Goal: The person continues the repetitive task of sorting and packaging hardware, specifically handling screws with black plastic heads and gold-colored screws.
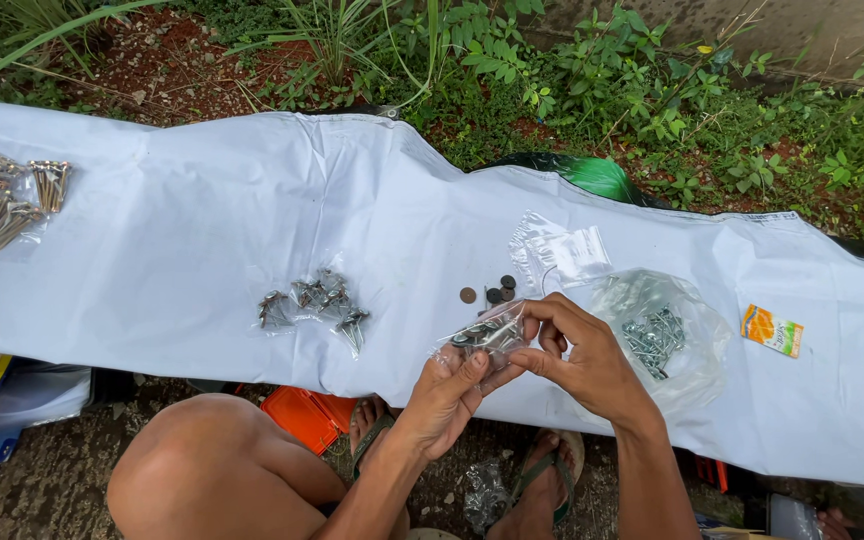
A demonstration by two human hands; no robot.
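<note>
Small clear bag [487, 335] of metal screws is up off the white sheet [182, 240], just over its near edge around the middle. Left hand [449, 395] pinches the bag's lower corner with thumb and fingertips closed on the plastic, and right hand [582, 360] has its thumb and forefinger closed on the bag's top edge, other fingers curled in behind.

Right behind the bag, a few small dark round washers [492, 290] lie loose on the sheet. Just past those sits an empty clear zip bag [562, 255], flat and rectangular. To the right of the hands there's a bigger crumpled clear bag [667, 340] with a heap of loose silvery screws inside, lying close to the near edge.

Further right, on its own, a little orange and white sachet [772, 330] with a green patch, rectangular, lying at a slight tilt.

On the left of the hands, a cluster of filled small bags [314, 305] sits mid-sheet, each with a few screws in it. Way over at the far left corner, clear packs of long nails [2, 195] are piled together.

Beyond the far edge it's plants and dirt, plus a bit of green plastic [592, 175] poking out from behind the sheet.
</note>
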